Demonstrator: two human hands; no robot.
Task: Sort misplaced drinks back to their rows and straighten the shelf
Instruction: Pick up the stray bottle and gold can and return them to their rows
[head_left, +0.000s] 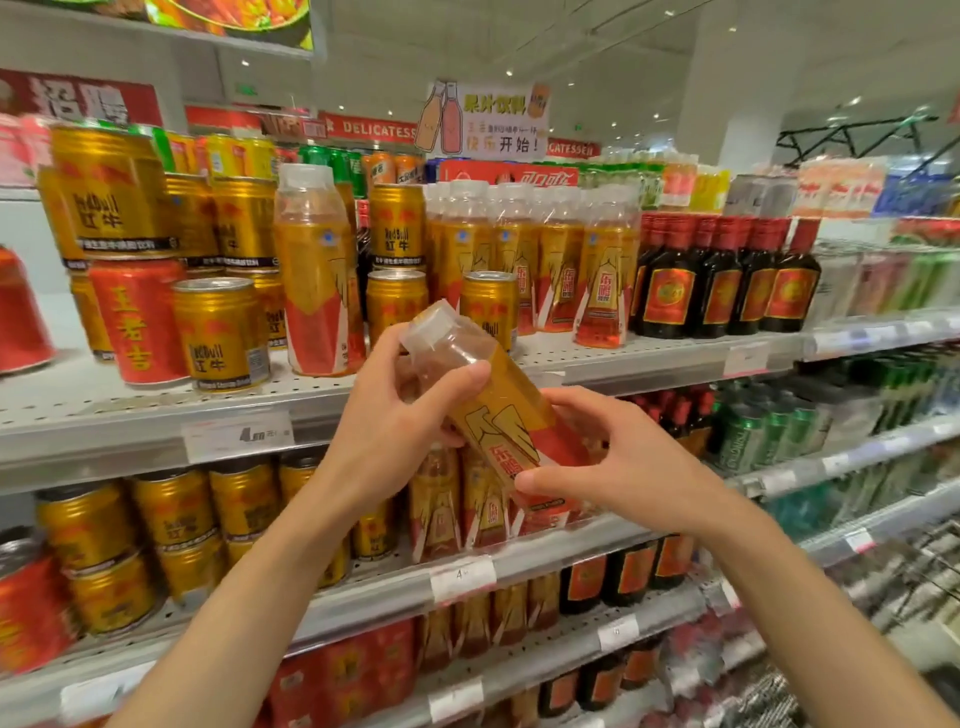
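Left hand and right hand grip 1 tilted bottle, hiding its base.

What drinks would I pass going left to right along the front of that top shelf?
Red can → gold can → lone tall bottle → two gold cans → row of tall bottles → dark bottles.

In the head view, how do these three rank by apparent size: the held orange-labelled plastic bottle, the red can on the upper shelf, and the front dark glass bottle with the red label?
1. Orange-labelled plastic bottle, held in both hands; nearness exaggerates it.
2. Red can.
3. Dark glass bottle with red label, similar to the can; unsure.
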